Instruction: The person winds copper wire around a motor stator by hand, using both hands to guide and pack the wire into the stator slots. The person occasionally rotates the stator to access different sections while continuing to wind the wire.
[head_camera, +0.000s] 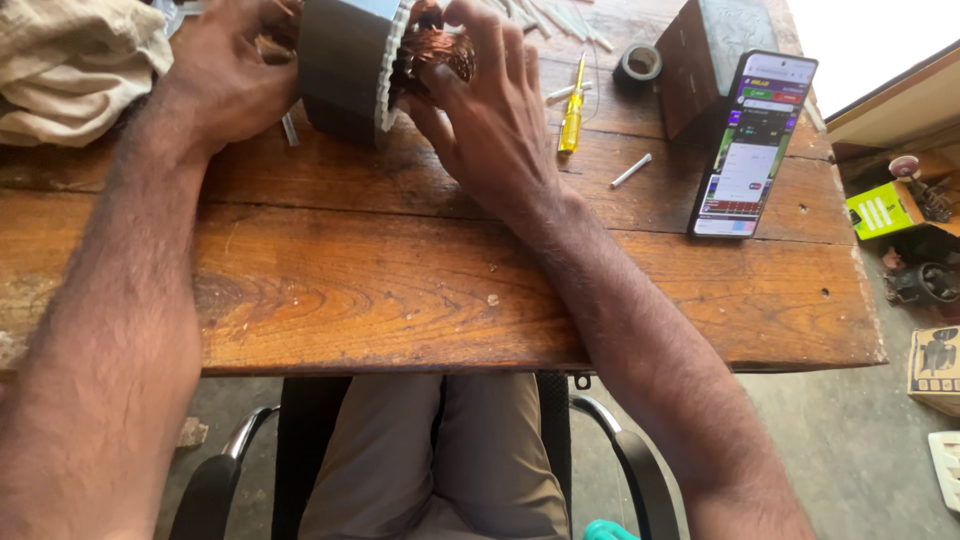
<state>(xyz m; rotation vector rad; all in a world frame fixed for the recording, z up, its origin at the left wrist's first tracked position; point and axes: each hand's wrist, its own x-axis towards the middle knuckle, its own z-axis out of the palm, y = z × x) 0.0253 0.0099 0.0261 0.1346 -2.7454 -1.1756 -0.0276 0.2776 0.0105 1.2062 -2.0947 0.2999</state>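
Note:
A dark metal motor stator (345, 65) lies on its side at the far edge of the wooden table (400, 290). Copper wire windings (440, 45) bulge from its right end, edged with white insulation. My left hand (225, 75) grips the stator's left end. My right hand (490, 110) is pressed against the copper windings, fingers curled over them. The top of the stator is cut off by the frame edge.
A yellow-handled screwdriver (572, 110), a roll of black tape (640, 62), a dark wooden block (705, 60) with a lit smartphone (752, 145) leaning on it, and a white tube piece (632, 170) lie at right. Beige cloth (70, 65) sits at the far left. Boxes (935, 370) stand on the floor.

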